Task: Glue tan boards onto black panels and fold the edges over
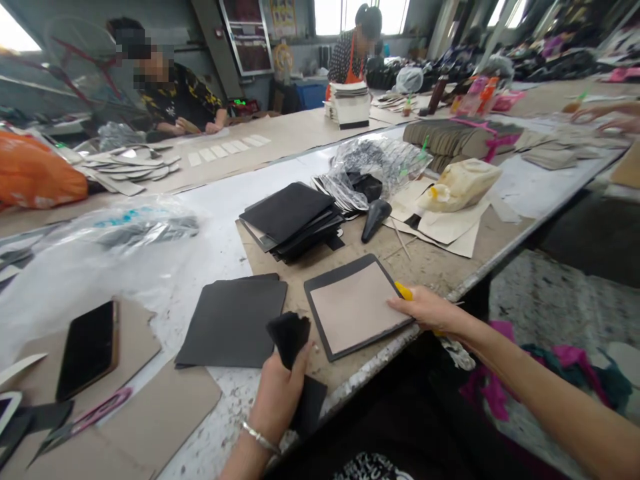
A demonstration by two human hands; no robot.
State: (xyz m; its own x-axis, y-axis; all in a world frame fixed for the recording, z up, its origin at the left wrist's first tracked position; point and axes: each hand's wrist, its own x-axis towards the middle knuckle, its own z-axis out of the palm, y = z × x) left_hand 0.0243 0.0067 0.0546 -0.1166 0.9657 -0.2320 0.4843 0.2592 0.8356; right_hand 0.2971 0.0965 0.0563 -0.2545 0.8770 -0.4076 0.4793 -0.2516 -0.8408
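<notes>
In front of me a dark grey square panel lies on the table, with a smaller beige sheet on top. My right hand is closed at the panel's right edge, its thumb on the beige sheet. It grips a yellow object whose kind is mostly hidden by the fingers. My left hand is closed round a folded black strip of material, with its lower end hanging near the table edge. Left of the panel, two or more dark grey panels lie stacked, partly behind that strip.
Black panels are piled behind. Near them are a dark cone-shaped object and a yellowish plastic jug. A phone and pink-handled scissors lie left. Two people work across the table; another person's hands show far right.
</notes>
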